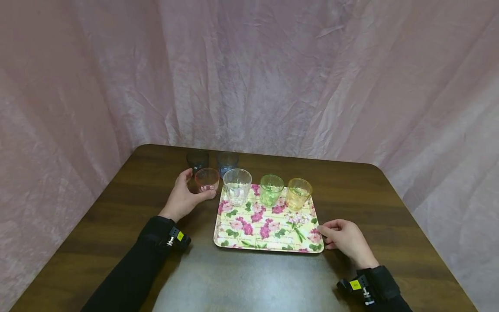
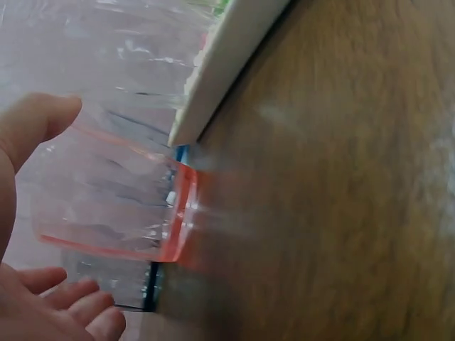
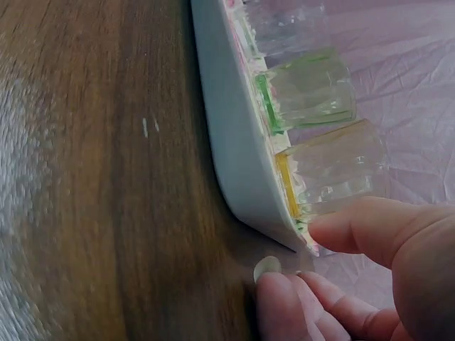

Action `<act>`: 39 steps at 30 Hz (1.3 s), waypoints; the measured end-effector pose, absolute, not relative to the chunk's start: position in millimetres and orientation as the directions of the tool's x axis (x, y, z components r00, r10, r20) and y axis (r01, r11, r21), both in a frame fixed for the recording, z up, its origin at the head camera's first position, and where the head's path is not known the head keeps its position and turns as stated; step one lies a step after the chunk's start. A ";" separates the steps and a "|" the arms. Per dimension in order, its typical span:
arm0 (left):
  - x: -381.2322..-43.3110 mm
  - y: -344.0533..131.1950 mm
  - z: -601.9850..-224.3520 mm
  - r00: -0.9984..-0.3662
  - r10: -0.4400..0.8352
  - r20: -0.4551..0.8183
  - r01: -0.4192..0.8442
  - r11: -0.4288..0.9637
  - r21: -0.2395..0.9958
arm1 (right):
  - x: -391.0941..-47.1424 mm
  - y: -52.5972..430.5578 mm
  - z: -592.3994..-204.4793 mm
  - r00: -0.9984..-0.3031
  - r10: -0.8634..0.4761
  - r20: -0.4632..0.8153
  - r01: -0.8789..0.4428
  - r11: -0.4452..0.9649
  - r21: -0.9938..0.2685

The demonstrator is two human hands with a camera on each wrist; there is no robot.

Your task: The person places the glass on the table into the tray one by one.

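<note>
My left hand reaches around a red-tinted glass, which stands on the table left of a floral tray. In the left wrist view the thumb and the spread fingers lie on either side of the red-tinted glass, with a gap visible at the fingers. At the tray's right edge, my right hand holds the rim, thumb on top and fingers beside or under it. Along the tray's back stand a clear glass, a green glass and a yellow glass.
Behind the red-tinted glass stand a dark glass and a blue glass. The wooden table has rounded far corners, and a pink curtain hangs behind it.
</note>
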State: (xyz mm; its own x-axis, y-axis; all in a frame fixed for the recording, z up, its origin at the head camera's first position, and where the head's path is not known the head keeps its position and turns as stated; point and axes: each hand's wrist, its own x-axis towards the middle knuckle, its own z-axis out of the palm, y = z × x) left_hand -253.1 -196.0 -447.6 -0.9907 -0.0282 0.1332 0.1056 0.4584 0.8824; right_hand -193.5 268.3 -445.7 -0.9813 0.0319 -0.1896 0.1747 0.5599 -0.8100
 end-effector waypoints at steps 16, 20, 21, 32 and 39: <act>-264.7 -195.9 -462.9 -0.994 0.014 0.105 0.103 0.392 0.914 | -191.3 263.4 -454.9 -0.984 -0.005 -0.178 0.145 0.553 -0.821; -268.0 -195.5 -464.7 -0.993 0.015 0.114 0.111 0.385 0.916 | -190.2 263.8 -454.9 -0.985 -0.001 -0.172 0.141 0.562 -0.815; -268.6 -195.4 -464.6 -0.993 0.014 0.120 0.117 0.381 0.917 | -190.3 263.9 -454.8 -0.985 0.001 -0.171 0.141 0.564 -0.814; -267.8 -192.6 -458.0 -0.991 0.016 0.130 0.127 0.367 0.922 | -190.3 263.2 -454.4 -0.985 0.010 -0.174 0.151 0.548 -0.823; -266.3 -193.5 -454.2 -0.987 0.011 0.158 0.152 0.331 0.931 | -192.6 264.1 -456.1 -0.985 0.012 -0.172 0.151 0.540 -0.828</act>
State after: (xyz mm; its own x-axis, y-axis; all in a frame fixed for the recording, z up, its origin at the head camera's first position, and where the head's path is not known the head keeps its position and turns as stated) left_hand -266.3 -193.5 -454.2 -0.9875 0.0106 0.1575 0.1521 0.3307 0.9314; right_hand -192.6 264.1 -456.1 -0.9850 0.0119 -0.1719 0.1510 0.5402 -0.8279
